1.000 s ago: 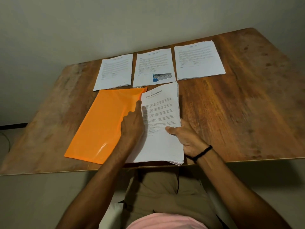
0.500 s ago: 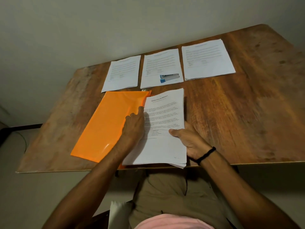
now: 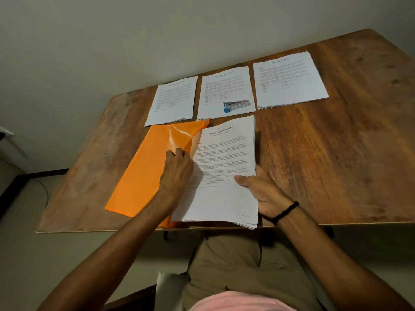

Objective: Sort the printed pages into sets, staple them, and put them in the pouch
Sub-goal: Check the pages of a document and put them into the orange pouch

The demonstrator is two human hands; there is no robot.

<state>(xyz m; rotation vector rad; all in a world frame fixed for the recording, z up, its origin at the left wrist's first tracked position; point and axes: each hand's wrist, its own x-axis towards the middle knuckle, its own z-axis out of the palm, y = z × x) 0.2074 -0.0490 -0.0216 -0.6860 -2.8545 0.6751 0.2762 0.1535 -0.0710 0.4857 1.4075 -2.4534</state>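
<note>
1. Pages (image 3: 224, 176) - the thick stack lies at the near edge of the counter (image 3: 336, 153), with its left edge at the mouth of the orange pouch (image 3: 143, 176). My right hand (image 3: 265, 191) clamps the right edge, thumb on top and fingers beneath. If that grip slackens, the lower sheets, which fan out at the near corner, may slide off towards my lap.
2. My left hand (image 3: 178, 162) has its fingers curled on the pouch's upper layer, holding it up. Should the slick plastic slip free, the mouth closes and the leading edge buckles.
3. The stack's far corner may snag on the creased flap and dog-ear.
4. Pushing too hard could shove the whole pouch leftward.
5. The stapler (image 3: 237, 105) sits on the middle of three other sets (image 3: 289, 79). I cannot tell whether this stack is stapled - loose sheets would mix inside.
</note>
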